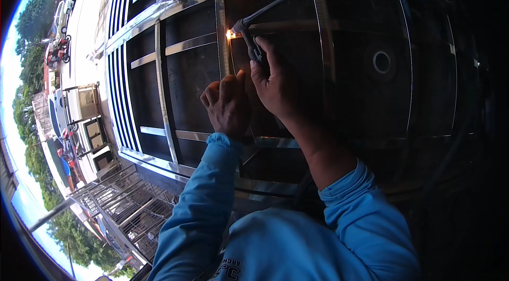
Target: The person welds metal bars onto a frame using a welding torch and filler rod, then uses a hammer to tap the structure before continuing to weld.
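Blue sleeves [196, 217] lay nearest. Left hand [227, 106] was curled shut, thumb against the right hand [275, 87], apparently steadying it; any contents could not be seen. Right hand was clamped on the torch [253, 31], head angled left so its tip met the arc [229, 33] at a bar joint toward the frame's [164, 79] top edge
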Demonstrator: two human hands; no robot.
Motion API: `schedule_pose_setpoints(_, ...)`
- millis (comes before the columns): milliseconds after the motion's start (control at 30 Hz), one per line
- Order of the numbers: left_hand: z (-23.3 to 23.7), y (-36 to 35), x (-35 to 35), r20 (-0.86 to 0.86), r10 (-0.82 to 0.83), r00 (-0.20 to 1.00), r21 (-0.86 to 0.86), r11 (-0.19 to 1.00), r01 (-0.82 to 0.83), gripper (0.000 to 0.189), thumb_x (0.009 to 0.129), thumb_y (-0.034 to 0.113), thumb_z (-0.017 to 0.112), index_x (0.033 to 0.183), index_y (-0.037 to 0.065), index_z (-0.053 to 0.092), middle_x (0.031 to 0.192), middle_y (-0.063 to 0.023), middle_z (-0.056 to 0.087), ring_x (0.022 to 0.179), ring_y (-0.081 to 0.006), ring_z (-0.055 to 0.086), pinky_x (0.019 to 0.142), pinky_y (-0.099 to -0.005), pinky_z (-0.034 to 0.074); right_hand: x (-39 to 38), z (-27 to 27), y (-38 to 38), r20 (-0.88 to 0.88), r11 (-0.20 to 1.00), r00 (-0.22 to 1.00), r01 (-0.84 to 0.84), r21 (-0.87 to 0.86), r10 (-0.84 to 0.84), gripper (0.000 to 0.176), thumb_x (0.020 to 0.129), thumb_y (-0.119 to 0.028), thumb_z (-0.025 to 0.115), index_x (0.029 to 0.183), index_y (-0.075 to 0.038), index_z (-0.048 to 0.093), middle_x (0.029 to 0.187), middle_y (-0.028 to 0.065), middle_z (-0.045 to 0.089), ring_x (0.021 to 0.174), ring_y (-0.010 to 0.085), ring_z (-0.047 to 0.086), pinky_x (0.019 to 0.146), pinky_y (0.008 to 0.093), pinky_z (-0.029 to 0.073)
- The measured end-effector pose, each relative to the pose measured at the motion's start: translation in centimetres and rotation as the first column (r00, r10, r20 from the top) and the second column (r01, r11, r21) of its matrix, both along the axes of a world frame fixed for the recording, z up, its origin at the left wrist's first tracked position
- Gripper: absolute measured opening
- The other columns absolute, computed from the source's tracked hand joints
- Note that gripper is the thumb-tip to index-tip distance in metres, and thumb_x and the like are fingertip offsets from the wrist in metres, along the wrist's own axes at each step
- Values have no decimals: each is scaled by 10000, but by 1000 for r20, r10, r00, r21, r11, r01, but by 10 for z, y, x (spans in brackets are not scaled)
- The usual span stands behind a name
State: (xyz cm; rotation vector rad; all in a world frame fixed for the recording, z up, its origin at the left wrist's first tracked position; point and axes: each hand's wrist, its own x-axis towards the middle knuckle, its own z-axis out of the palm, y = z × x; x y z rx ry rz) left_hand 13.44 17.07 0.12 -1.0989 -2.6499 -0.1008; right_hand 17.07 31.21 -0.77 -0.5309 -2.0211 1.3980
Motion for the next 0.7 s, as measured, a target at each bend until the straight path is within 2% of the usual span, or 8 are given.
schedule_pose_setpoints(133, -4, -3, -1, -4, -33, 999, 89, 995, 34, 461, 853, 107, 725, 1299, 223, 707, 1141, -14, 569, 1093, -268, 532, 956, -446, 409, 1, -1, 0, 23, 999, 1000, -8, 36, 7, 475, 986, -169, 683, 1437, -122, 544, 1085, 234, 709, 971, 431, 712, 817, 506, 592)
schedule_pose_setpoints(267, -6, -6, -5, -19, -94, 995, 128, 987, 96, 439, 856, 86, 715, 1283, 186, 711, 1126, -28, 603, 1034, -278, 560, 921, -459, 431, 4, 0, -1, 93, 999, 995, -48, -15, 49, 474, 984, -174, 677, 1438, -147, 546, 1029, 231, 702, 941, 430, 708, 783, 517, 587)
schedule_pose_setpoints(300, -8, -7, -7, -44, -129, 991, 161, 978, 135, 432, 856, 77, 711, 1278, 170, 712, 1119, -35, 616, 1009, -283, 570, 906, -468, 439, 2, 0, -1, 44, 999, 998, -36, -5, 36, 489, 982, -174, 673, 1453, -166, 540, 1016, 229, 694, 928, 429, 705, 760, 524, 581)
schedule_pose_setpoints(367, -8, -7, -6, -52, -115, 992, 125, 985, 121, 436, 856, 68, 704, 1286, 145, 710, 1116, -46, 630, 979, -289, 580, 887, -481, 445, 4, 4, 0, 80, 997, 995, -62, 45, 58, 459, 992, -76, 671, 1432, -82, 544, 1193, 219, 701, 1047, 397, 727, 878, 447, 593)
schedule_pose_setpoints(467, -7, -8, -4, -22, -83, 996, 68, 994, 84, 461, 859, 71, 705, 1314, 149, 703, 1139, -36, 614, 1027, -288, 563, 907, -471, 430, 4, 4, 0, 66, 996, 994, -83, -27, 84, 450, 997, -88, 672, 1429, -78, 546, 1196, 216, 702, 1058, 394, 725, 889, 444, 590)
schedule_pose_setpoints(567, -1, -5, -2, 14, -37, 999, 14, 999, 37, 474, 872, 79, 708, 1339, 159, 697, 1144, -25, 589, 1059, -279, 538, 922, -452, 414, 0, -1, -2, -12, 1000, 1000, -4, -13, 3, 503, 988, -153, 679, 1468, -131, 531, 1115, 230, 703, 974, 430, 711, 817, 501, 592)
schedule_pose_setpoints(633, -3, -4, -1, 19, 4, 1000, -46, 999, -3, 478, 882, 88, 711, 1352, 170, 694, 1140, -19, 572, 1070, -271, 522, 928, -439, 405, 0, -2, 0, -25, 1000, 1000, 15, 20, -15, 493, 989, -147, 680, 1460, -120, 536, 1114, 234, 705, 984, 431, 713, 825, 497, 594)
schedule_pose_setpoints(700, 0, -2, -1, 5, -9, 1000, -3, 1000, 9, 442, 893, 104, 715, 1327, 187, 704, 1109, -14, 566, 1050, -262, 521, 922, -431, 405, 1, -1, -1, -9, 1000, 1000, 8, 27, -8, 484, 989, -145, 680, 1451, -110, 540, 1109, 237, 706, 992, 432, 714, 829, 495, 596)
